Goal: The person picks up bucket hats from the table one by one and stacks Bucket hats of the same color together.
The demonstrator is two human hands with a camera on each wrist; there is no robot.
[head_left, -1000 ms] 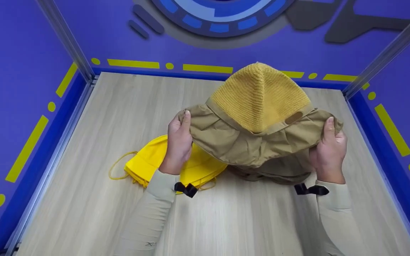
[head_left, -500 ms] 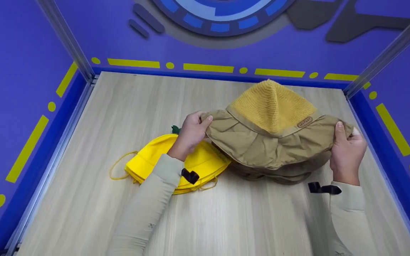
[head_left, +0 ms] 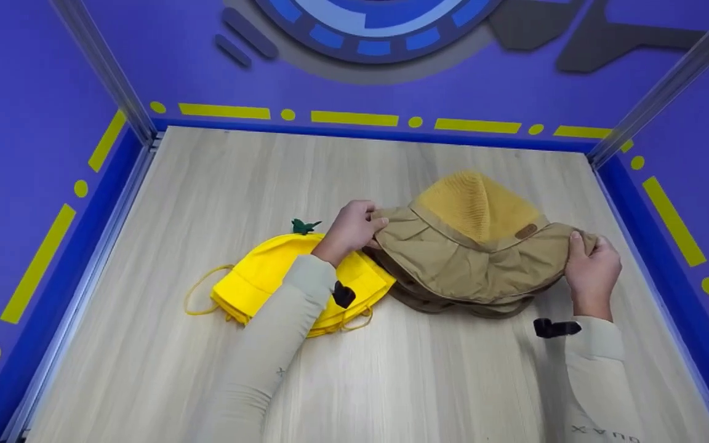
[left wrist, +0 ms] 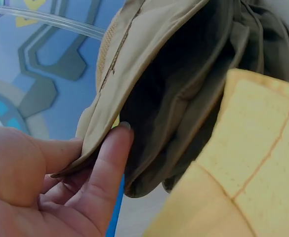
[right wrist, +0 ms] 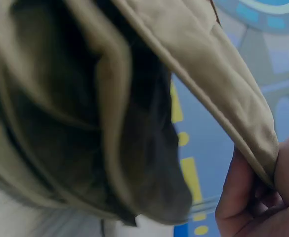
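A hat (head_left: 471, 258) with a mustard knit crown and a wide khaki cloth brim lies over a stack of other khaki-brown hats (head_left: 416, 298). My left hand (head_left: 351, 231) pinches the left end of its brim between thumb and fingers. At the brim's right end, my right hand (head_left: 593, 271) pinches the cloth the same way. In the left wrist view, the thumb and fingers hold the brim edge (left wrist: 92, 133), with the lower hats' layered brims (left wrist: 184, 108) behind it. The right wrist view shows the other brim end (right wrist: 255, 148) in the right fingers.
Left of the stack, bright yellow hats (head_left: 262, 271) are piled with a cord loop (head_left: 197, 292) and a dark green leaf-like topper (head_left: 305, 226). My left forearm passes over them. Blue panels (head_left: 354, 92) wall in the wooden table (head_left: 391, 381) at the back and sides.
Both hands have lowered the knit-crowned hat and carried it to the right, onto the khaki-brown stack. The yellow hats' green topper has come into sight.
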